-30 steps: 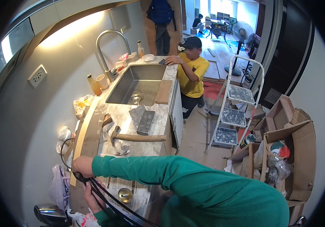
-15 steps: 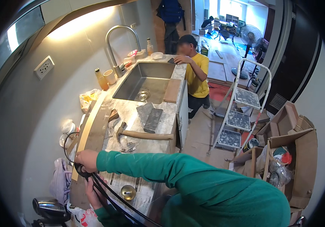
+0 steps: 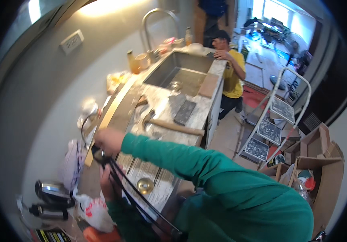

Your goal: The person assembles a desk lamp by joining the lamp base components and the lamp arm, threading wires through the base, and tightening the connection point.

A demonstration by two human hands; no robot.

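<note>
Kitchen counter (image 3: 153, 95) against a grey wall (image 3: 40, 105). Right hand (image 3: 111, 140): closed around the dark upper end of black cords (image 3: 115, 171), over the counter's near part. Left hand (image 3: 106, 187): just below, beside the cords; grip blurred, cannot tell. Hammer (image 3: 175, 126): lying unheld. Stage: cords in hand, not set down; remainder unclear.

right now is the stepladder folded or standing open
Standing open: the stepladder has its three treads lying flat.

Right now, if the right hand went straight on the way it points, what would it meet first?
Probably the black cable looping just left of the right hand, with the wall beyond; depth is unclear.
</note>
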